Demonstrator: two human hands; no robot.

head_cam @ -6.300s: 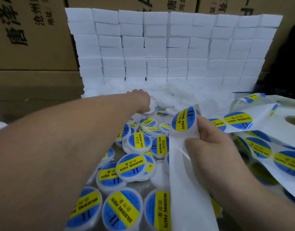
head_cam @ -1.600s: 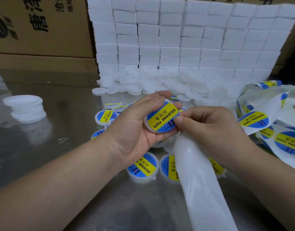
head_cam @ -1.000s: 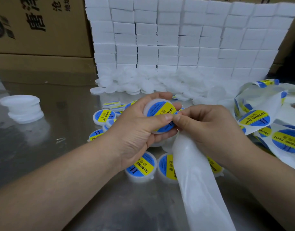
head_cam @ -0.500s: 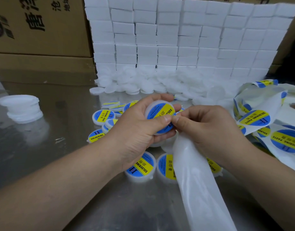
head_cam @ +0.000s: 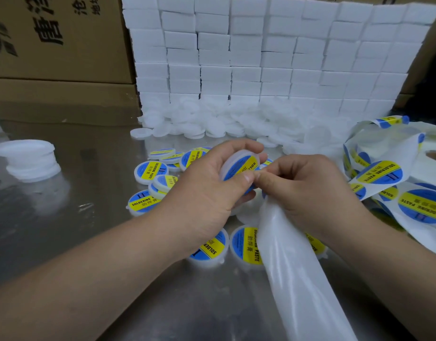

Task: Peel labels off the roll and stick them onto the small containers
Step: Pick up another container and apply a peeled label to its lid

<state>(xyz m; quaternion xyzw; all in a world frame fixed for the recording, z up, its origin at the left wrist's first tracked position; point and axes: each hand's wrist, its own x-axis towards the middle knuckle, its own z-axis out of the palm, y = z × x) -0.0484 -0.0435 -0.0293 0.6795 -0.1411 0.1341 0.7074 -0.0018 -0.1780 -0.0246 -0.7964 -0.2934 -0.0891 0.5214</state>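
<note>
**Container tipped further over, thumb now on the label**

Since the picture half a second back, the small round container (head_cam: 239, 161) has tilted more onto its edge in the left hand (head_cam: 207, 193), and the right hand (head_cam: 308, 190) has closed in against it. The left hand grips the container above the tabletop (head_cam: 64, 230), fingers curled round its far rim and thumb pressed on the blue and yellow label (head_cam: 236, 168) stuck to its top. The right hand's fingers are curled. Its fingertips meet the left thumb at the label's edge, and it holds the bare backing strip (head_cam: 293, 262), which runs from under the palm towards the camera.

That strip lies across the near foreground and hides part of the labelled containers (head_cam: 207, 247) lying just below the hands. More of these lie beyond the left wrist, some overlapping. To the right, loose coils of label strip (head_cam: 379, 172) with unpeeled labels are heaped on the tabletop. Behind the hands lies a heap of unlabelled containers (head_cam: 212, 119) at the foot of a wall of white blocks (head_cam: 261, 57). Cardboard boxes (head_cam: 59, 40) stand at the back left, and a short stack of white lids (head_cam: 27, 158) sits well apart at the left.
</note>
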